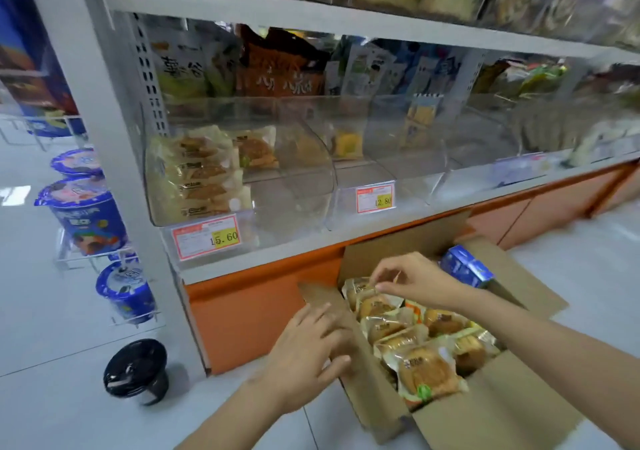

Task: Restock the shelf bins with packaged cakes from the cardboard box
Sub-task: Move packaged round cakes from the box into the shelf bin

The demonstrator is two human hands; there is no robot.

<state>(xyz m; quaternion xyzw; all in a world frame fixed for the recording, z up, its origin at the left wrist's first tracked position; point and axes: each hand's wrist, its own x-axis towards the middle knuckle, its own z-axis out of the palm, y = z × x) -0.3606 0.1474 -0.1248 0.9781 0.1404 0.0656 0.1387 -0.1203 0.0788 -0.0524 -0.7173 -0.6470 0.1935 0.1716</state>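
Blk cup on floor nr box

floor: white tiles | shelving: grey metal | base panel: orange

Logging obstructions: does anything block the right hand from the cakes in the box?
Nothing visible does. The cardboard box is open, the left hand presses its flap aside, and the right hand is at the farthest cake.

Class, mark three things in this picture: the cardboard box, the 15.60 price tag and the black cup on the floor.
cardboard box [398, 241], head view, on its raised back flap.
15.60 price tag [207, 236], head view, on the tag's middle.
black cup [135, 368], head view, on its lid.
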